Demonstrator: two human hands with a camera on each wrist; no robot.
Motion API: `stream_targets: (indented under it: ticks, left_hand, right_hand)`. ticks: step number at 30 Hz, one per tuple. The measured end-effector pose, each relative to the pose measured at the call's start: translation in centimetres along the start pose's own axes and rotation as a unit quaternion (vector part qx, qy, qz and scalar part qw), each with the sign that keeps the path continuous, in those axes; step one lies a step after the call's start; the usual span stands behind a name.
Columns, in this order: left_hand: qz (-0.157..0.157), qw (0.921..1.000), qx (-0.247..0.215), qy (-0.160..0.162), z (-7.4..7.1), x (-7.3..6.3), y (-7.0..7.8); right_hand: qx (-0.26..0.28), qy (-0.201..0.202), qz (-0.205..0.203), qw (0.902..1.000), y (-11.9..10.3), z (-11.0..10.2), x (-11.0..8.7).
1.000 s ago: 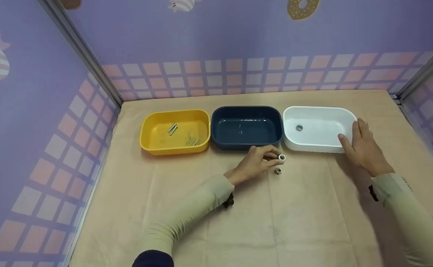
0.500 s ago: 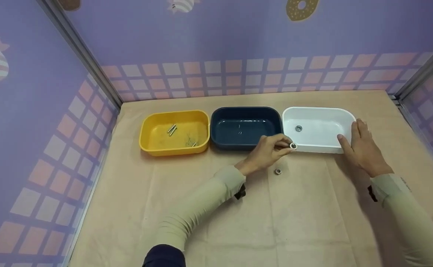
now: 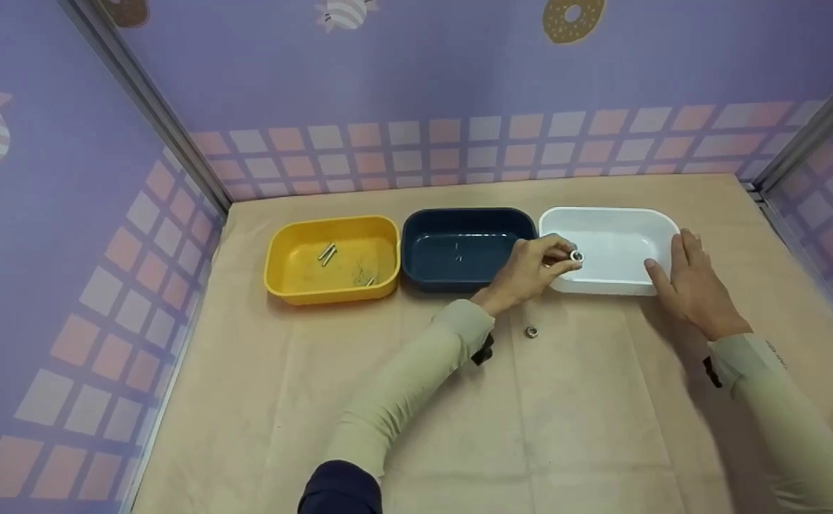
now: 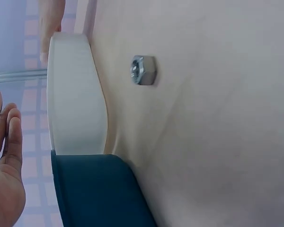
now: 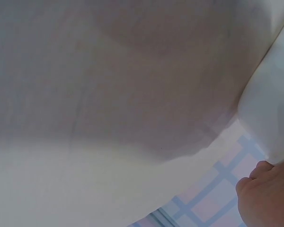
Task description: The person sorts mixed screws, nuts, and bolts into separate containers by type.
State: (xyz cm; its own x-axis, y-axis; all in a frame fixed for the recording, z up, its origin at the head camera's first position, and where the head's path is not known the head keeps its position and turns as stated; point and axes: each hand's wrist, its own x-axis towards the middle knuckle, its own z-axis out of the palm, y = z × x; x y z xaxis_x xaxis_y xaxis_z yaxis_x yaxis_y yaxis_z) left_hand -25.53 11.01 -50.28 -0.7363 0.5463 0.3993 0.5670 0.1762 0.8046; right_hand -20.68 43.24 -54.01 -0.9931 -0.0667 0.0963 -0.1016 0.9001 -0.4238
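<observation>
My left hand [image 3: 528, 270] pinches a small metal nut [image 3: 577, 255] between thumb and fingers, over the near left part of the white tray [image 3: 605, 287]. In the left wrist view, that hand [image 4: 8, 165] shows at the left edge and the nut it holds is hidden. My right hand [image 3: 698, 289] rests on the right end of the white tray, fingers straight along the outside and thumb at the near rim. A second hex nut [image 4: 143, 70] lies on the cloth in front of the trays; it appears in the head view as a small nut [image 3: 531, 332].
Left of the white tray stands a dark blue tray [image 3: 467, 285], with a yellow tray [image 3: 332, 294] beyond it. Several screws [image 3: 327, 253] lie in the yellow one. Patterned panels [image 3: 416, 86] rise behind and at the sides of the cloth-covered table [image 3: 459, 428].
My left hand has carried the nut up and to the right, from in front of the blue tray to over the white tray. My right hand has stayed at the tray's end.
</observation>
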Motion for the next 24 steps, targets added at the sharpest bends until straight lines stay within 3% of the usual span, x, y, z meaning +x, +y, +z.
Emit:
stream_targets:
  ticks: [13, 24]
  left_hand:
    - [-0.031, 0.9977, 0.06, 0.007, 2.1, 3.0, 0.2]
    - [-0.07, 0.9945, 0.073, 0.03, 4.2, 4.9, -0.4]
  right_hand:
    - [-0.013, -0.002, 0.009, 0.9999, -0.2, -0.3, 0.2]
    - [-0.015, 0.008, 0.001, 0.9998, 0.0, 0.1, 0.1]
